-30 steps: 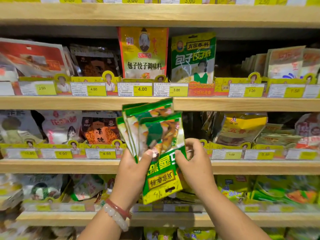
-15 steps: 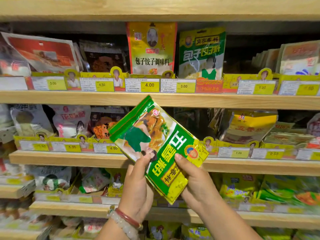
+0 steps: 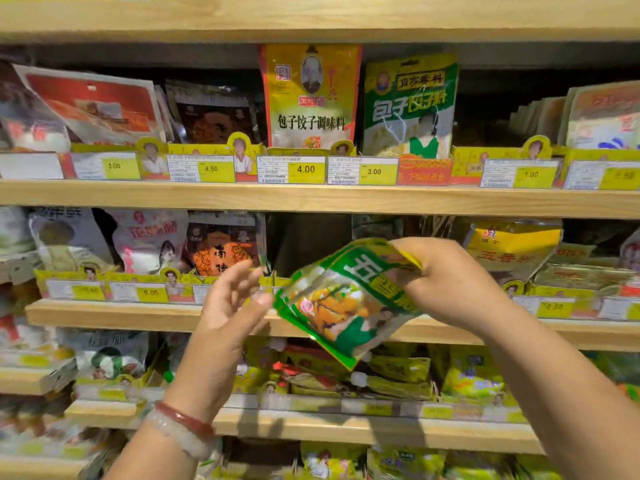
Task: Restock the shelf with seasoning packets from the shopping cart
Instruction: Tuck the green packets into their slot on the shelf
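**Packets pass to the right hand**

Released by the left hand, now spread, the green seasoning packets hang tilted from the right hand, pinching their top before the middle shelf's dark empty slot. Placing remains.

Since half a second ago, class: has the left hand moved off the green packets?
Yes. The left hand has let go and sits left of the green packets, before the 5.00 price tag; the right hand holds them.

Left hand raised, palm inward, fingers loosely spread, gripping nothing. Right hand raised, fingers curled around green packets.
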